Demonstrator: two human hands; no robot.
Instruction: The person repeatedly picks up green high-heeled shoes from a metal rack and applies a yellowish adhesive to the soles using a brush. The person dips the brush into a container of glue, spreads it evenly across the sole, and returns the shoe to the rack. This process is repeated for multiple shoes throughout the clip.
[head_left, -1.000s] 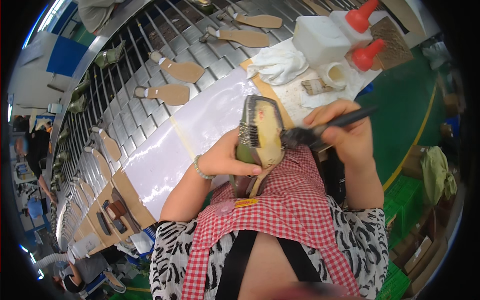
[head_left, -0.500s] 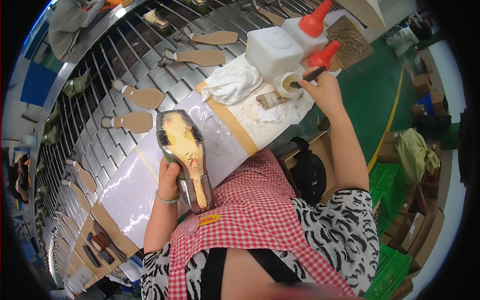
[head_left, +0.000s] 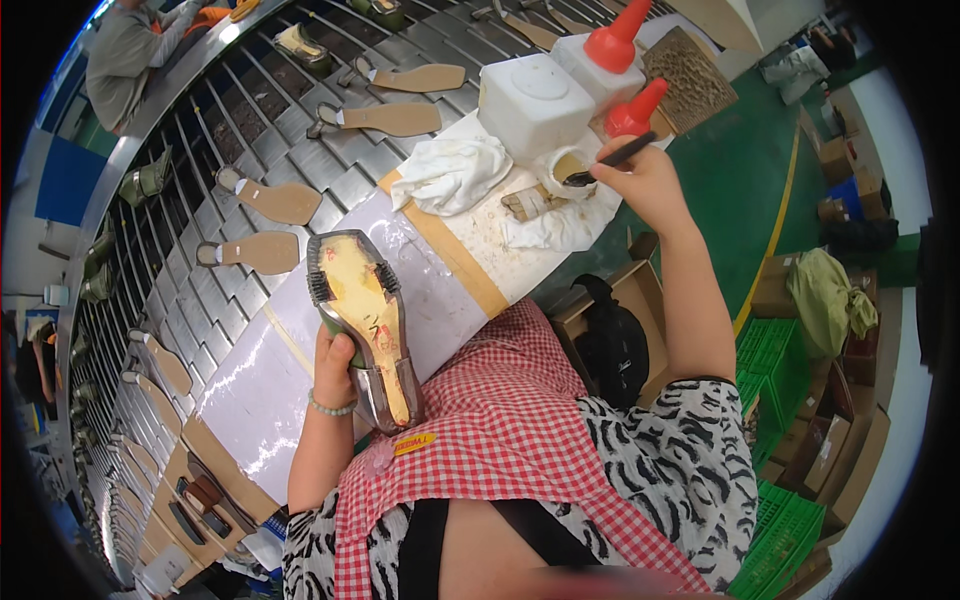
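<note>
My left hand [head_left: 335, 368] is wrapped round the side of an upturned shoe upper [head_left: 368, 315] on its last, its yellowish underside facing me and the heel end near my apron. Far to the right, my right hand [head_left: 640, 180] pinches a dark-handled brush [head_left: 622, 153]. The brush's tip reaches the mouth of a small white glue pot [head_left: 562, 165]. Beside the pot lie a worn wooden-looking block [head_left: 533, 202] and a crumpled white cloth [head_left: 452, 175]. Behind it stands a white plastic bottle [head_left: 535, 100]; two red nozzles [head_left: 630, 115] rise near my right hand.
A metal slat conveyor [head_left: 235, 215] curves along the left and back, carrying several tan soles [head_left: 262, 252] and green shoe uppers [head_left: 148, 178]. Green crates [head_left: 770, 365] and cartons stand to the right. A black bag [head_left: 610, 340] sits in a box near my right side. Another person [head_left: 130, 65] is far left.
The brush has shifted slightly left at the pot's mouth with my right hand. The shoe upper in my left hand is turned a little and sits slightly lower.
</note>
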